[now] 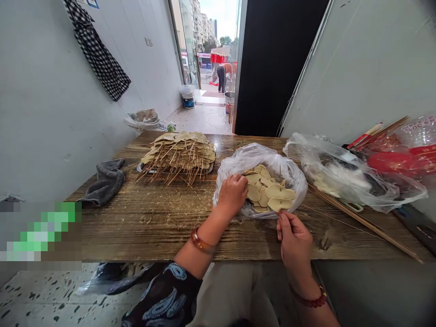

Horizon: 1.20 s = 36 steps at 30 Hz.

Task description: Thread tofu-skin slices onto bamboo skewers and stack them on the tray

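A thin wooden skewer point(278, 213) is pinched between the thumb and fingers of my right hand point(294, 234), at the near edge of a clear plastic bag point(235, 161). Its far end runs in among pale yellow oval slices point(264, 184) that look like potato; a few of them seem to sit on it. My left hand point(233, 193) reaches over the bag's left rim with its fingers curled beside the slices. Its fingertips are hidden, so what they hold is unclear. Left of the bag, skewered slices point(185, 150) are stacked high on a metal tray point(210, 170).
A grey cloth point(107, 179) lies at the table's left. Bare skewers point(361, 220) lie to the right, near another plastic bag point(340, 170) and red packaging point(395, 161). Beyond the wooden table point(153, 231), a bucket point(187, 97) stands by the doorway; a person point(223, 75) bends over outside.
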Tool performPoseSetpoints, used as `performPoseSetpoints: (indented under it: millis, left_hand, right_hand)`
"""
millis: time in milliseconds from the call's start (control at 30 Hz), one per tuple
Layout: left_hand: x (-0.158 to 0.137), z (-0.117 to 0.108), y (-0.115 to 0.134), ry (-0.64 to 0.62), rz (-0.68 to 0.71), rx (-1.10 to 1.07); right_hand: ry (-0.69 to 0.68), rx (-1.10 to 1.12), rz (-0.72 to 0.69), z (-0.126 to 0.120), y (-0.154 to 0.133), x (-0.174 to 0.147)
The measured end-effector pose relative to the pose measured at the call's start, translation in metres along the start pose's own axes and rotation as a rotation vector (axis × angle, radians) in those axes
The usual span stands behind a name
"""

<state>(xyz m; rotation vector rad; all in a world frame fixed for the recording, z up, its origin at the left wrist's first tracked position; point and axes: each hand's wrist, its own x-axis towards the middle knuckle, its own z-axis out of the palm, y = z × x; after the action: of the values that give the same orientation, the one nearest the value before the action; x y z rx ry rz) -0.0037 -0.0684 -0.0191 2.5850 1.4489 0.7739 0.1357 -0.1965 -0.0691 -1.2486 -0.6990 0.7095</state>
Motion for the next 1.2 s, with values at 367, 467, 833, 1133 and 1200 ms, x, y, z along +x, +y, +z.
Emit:
performPoseSetpoints:
  millis: [367, 467, 833, 1133, 1200]
  left_hand:
    - [0.004, -0.001, -0.006, 0.072, -0.142, -0.603]
    - [0.007, -0.008, -0.01, 0.123, -0.331, -1.024]
    - [0.008, -0.016, -0.014, 0.173, -0.545, -1.65]
    - [0.009, -0.016, -0.015, 0.26, -0.513, -1.659]
    - [0.009, -0.015, -0.016, 0.286, -0.51, -1.651]
  right_hand:
    - [-0.04, -0.085, -0.029, -0.002, 0.001, -0.001]
    - [-0.071, -0.117, -0.036, -0.003, 0.002, -0.001]
    - [-0.402, -0.45, -0.113, -0.004, -0.006, -0.001]
    - [-0.445, -0.561, -0.218, -0.002, -0.008, -0.001]
    - [-0.444, -0.571, -0.229, -0.001, -0.009, -0.001]
